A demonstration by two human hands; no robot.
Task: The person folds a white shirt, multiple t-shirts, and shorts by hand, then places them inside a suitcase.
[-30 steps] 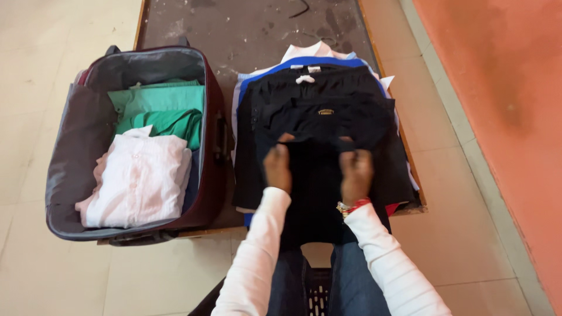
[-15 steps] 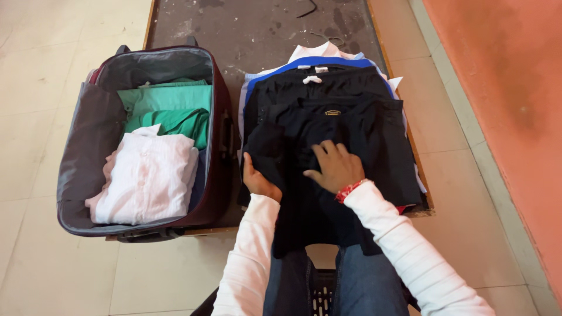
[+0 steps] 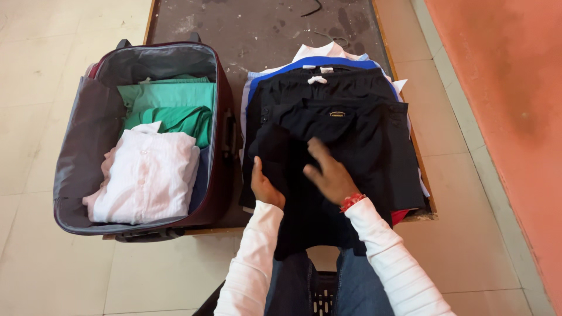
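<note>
Hands on black garment (image 3: 319,205) — left hand (image 3: 264,188) grip pinches its edge, right hand (image 3: 328,172) flat, open.

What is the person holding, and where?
The left hand grips a black garment by its left edge; the right hand lies flat on it.

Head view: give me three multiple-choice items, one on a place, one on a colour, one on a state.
1. Where is the open suitcase?
A. left of the clothes pile
B. right of it
C. on top of it

2. What colour is the garment under both hands?
A. white
B. green
C. black

3. How is the right hand?
A. fisted
B. flat, fingers spread
C. off the cloth

A: the suitcase lies left of the pile.
C: dark cloth.
B: it lies spread on the fabric; the left hand grips the garment's left edge.
</note>
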